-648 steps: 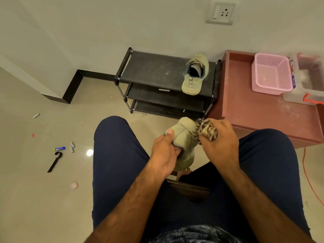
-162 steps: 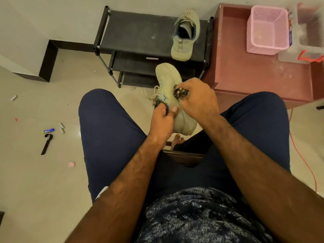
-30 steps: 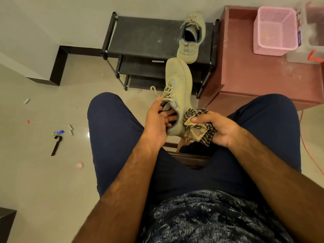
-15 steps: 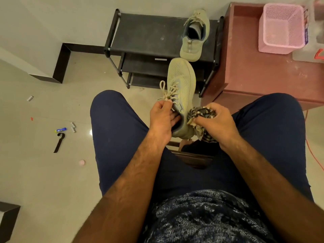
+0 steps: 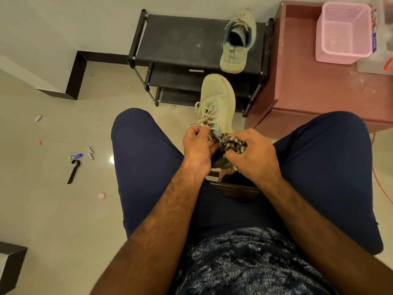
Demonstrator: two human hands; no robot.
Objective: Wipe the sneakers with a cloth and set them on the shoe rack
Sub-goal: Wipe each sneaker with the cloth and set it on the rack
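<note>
Gripping the second sneaker (image 5: 217, 101) near its laces with my left hand (image 5: 198, 150), I am pressing the bunched cloth (image 5: 230, 143), clenched in my right hand (image 5: 253, 154), against its heel part. The first sneaker (image 5: 236, 43) is sitting on the shoe rack (image 5: 180, 41) already; this one is waiting to follow.

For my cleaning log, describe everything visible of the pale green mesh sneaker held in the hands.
The pale green mesh sneaker has a perforated knit upper, loose cream laces and a dark lining at the collar. It is held in the air, toe pointing toward the black shoe rack, rolled partly onto its side. The left hand grips its collar by the laces; the right hand presses a bunched brown-and-cream patterned cloth against its heel area.
</note>
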